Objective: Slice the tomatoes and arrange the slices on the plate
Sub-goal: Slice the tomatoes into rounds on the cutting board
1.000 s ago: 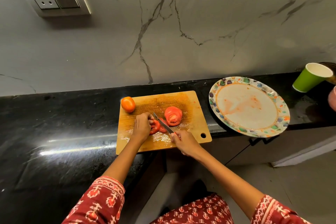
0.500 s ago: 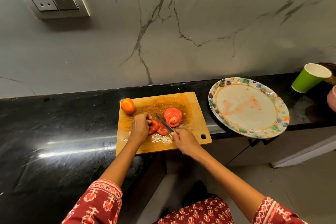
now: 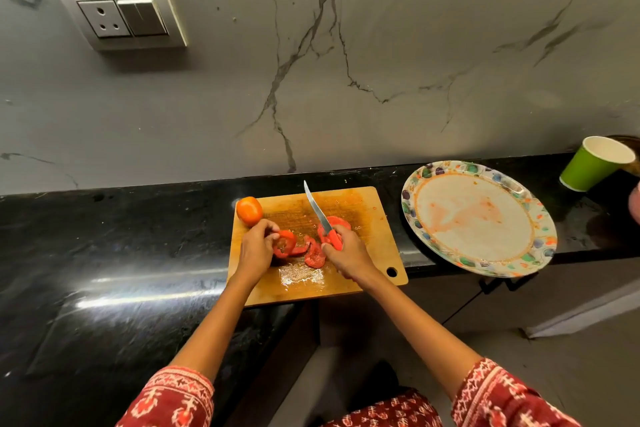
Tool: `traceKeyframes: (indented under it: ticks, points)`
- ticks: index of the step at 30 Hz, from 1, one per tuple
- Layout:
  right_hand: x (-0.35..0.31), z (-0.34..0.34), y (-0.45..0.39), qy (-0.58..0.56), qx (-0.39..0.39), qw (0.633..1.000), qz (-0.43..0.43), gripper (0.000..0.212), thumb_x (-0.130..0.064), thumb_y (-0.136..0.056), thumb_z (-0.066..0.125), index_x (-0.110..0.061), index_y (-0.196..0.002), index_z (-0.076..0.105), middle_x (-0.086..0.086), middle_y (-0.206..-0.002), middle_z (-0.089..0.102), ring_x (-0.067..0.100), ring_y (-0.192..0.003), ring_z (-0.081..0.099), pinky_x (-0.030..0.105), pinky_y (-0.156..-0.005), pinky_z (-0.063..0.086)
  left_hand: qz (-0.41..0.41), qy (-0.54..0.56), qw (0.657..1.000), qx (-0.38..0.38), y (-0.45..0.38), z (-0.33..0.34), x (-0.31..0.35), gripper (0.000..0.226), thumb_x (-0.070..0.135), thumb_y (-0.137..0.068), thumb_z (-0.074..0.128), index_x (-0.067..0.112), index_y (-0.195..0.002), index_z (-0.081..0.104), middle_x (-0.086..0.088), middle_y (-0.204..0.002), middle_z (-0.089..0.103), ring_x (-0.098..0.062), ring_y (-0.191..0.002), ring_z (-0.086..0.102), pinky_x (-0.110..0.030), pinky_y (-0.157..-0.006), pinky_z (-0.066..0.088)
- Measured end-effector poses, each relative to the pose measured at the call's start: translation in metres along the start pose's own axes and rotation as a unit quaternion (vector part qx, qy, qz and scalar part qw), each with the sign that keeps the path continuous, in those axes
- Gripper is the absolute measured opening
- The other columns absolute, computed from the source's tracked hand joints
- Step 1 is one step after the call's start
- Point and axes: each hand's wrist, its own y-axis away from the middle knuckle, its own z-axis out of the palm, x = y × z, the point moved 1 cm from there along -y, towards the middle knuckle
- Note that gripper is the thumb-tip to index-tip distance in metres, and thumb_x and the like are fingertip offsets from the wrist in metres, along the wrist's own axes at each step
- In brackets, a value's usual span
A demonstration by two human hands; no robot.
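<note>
On the wooden cutting board (image 3: 377, 253) my left hand (image 3: 256, 248) pinches a piece of cut tomato (image 3: 285, 244). Two loose red slices (image 3: 313, 253) lie just right of it. My right hand (image 3: 346, 255) grips the red handle of a knife (image 3: 318, 210), whose blade points up and away over the board. Another cut tomato piece (image 3: 341, 222) lies partly hidden behind the right hand. A whole orange tomato (image 3: 249, 211) sits at the board's far left corner. The patterned plate (image 3: 540, 239) to the right holds only juice stains.
The board lies on a black counter (image 3: 104, 253) and overhangs its front edge. A green paper cup (image 3: 594, 163) stands beyond the plate at the far right. A marbled grey wall with a socket plate (image 3: 119, 14) rises behind the counter. Wet seeds (image 3: 301, 276) lie on the board.
The knife has lifted off the tomato; its blade now points away from me instead of lying across the slices. My right hand moved up toward the cut pieces. The left hand stays on its tomato piece.
</note>
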Motion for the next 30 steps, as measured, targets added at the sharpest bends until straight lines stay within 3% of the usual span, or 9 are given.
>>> traceKeyframes:
  ticks: [2, 4, 6, 9, 13, 19, 22, 25, 30]
  points:
    - [-0.001, 0.002, -0.003, -0.015, 0.032, 0.999, -0.001, 0.019, -0.017, -0.093, 0.055, -0.015, -0.111, 0.056, 0.002, -0.090, 0.059, 0.009, -0.070, 0.054, 0.014, -0.058, 0.044, -0.020, -0.012, 1.000, -0.021, -0.002, -0.005, -0.004, 0.033, -0.005, -0.089, 0.051, 0.009, -0.118, 0.050, -0.006, -0.097, 0.057, -0.025, -0.097, 0.059, -0.019, -0.074, 0.048]
    - [0.000, -0.002, -0.002, -0.015, 0.056, 0.998, -0.002, 0.017, -0.018, -0.093, 0.055, -0.014, -0.109, 0.057, -0.001, -0.086, 0.058, 0.006, -0.070, 0.052, 0.016, -0.059, 0.041, -0.024, -0.036, 0.996, -0.077, -0.002, -0.007, -0.007, 0.071, -0.004, -0.083, 0.061, 0.010, -0.143, 0.026, -0.011, -0.115, 0.057, -0.027, -0.112, 0.055, -0.033, -0.092, 0.047]
    - [0.006, -0.010, -0.001, 0.013, 0.085, 0.996, 0.000, 0.007, -0.015, -0.090, 0.059, -0.012, -0.095, 0.056, -0.002, -0.077, 0.054, 0.010, -0.067, 0.049, 0.022, -0.058, 0.038, -0.029, -0.068, 0.992, -0.100, 0.002, -0.006, -0.008, 0.094, -0.001, -0.074, 0.072, 0.012, -0.148, 0.014, -0.014, -0.129, 0.051, -0.028, -0.119, 0.050, -0.036, -0.099, 0.042]
    - [0.018, -0.026, 0.003, 0.050, 0.134, 0.989, 0.021, 0.017, -0.015, -0.082, 0.067, -0.006, -0.091, 0.056, 0.003, -0.073, 0.053, 0.015, -0.065, 0.049, 0.027, -0.058, 0.039, -0.043, -0.099, 0.988, -0.110, 0.006, 0.001, -0.009, 0.105, 0.006, -0.063, 0.082, 0.013, -0.147, 0.020, -0.017, -0.132, 0.048, -0.030, -0.121, 0.048, -0.038, -0.101, 0.039]
    - [0.031, -0.043, 0.004, 0.060, 0.144, 0.987, 0.033, 0.033, -0.020, -0.074, 0.077, -0.006, -0.099, 0.060, 0.004, -0.074, 0.059, 0.019, -0.071, 0.057, 0.032, -0.069, 0.045, -0.027, -0.118, 0.988, -0.097, 0.004, 0.018, -0.006, 0.100, 0.008, -0.060, 0.084, 0.012, -0.144, 0.030, -0.015, -0.137, 0.047, -0.030, -0.124, 0.046, -0.042, -0.104, 0.040]
    - [0.035, -0.034, -0.008, 0.121, 0.080, 0.989, 0.016, 0.061, -0.032, -0.066, 0.083, -0.009, -0.114, 0.055, 0.008, -0.110, 0.062, 0.022, -0.101, 0.058, 0.038, -0.085, 0.050, -0.033, -0.150, 0.980, -0.122, 0.006, 0.045, 0.010, 0.119, 0.029, -0.052, 0.088, 0.016, -0.148, 0.018, -0.014, -0.139, 0.043, -0.031, -0.127, 0.040, -0.046, -0.103, 0.040]
    - [0.033, -0.024, -0.017, 0.120, 0.076, 0.990, 0.009, 0.063, -0.027, -0.069, 0.081, -0.015, -0.122, 0.051, 0.006, -0.119, 0.059, 0.022, -0.109, 0.056, 0.033, -0.090, 0.048, -0.028, -0.163, 0.981, -0.096, 0.010, 0.053, 0.013, 0.108, 0.025, -0.059, 0.085, 0.012, -0.146, 0.022, -0.015, -0.135, 0.046, -0.029, -0.122, 0.042, -0.042, -0.102, 0.040]
    - [0.029, -0.016, -0.024, 0.130, 0.076, 0.988, 0.016, 0.060, -0.025, -0.072, 0.077, -0.018, -0.125, 0.048, 0.006, -0.122, 0.055, 0.023, -0.112, 0.053, 0.033, -0.090, 0.047, -0.026, -0.113, 0.988, -0.100, 0.006, 0.054, 0.012, 0.091, 0.017, -0.062, 0.084, 0.011, -0.140, 0.037, -0.016, -0.124, 0.055, -0.021, -0.104, 0.054, -0.035, -0.093, 0.047]
    - [0.032, -0.025, -0.040, 0.120, 0.071, 0.990, 0.027, 0.054, -0.024, -0.073, 0.075, -0.015, -0.121, 0.052, 0.004, -0.115, 0.056, 0.021, -0.106, 0.054, 0.029, -0.085, 0.045, -0.024, -0.136, 0.987, -0.080, -0.009, 0.058, 0.020, 0.082, 0.018, -0.066, 0.081, 0.011, -0.137, 0.042, -0.013, -0.116, 0.060, -0.017, -0.092, 0.058, -0.023, -0.078, 0.047]
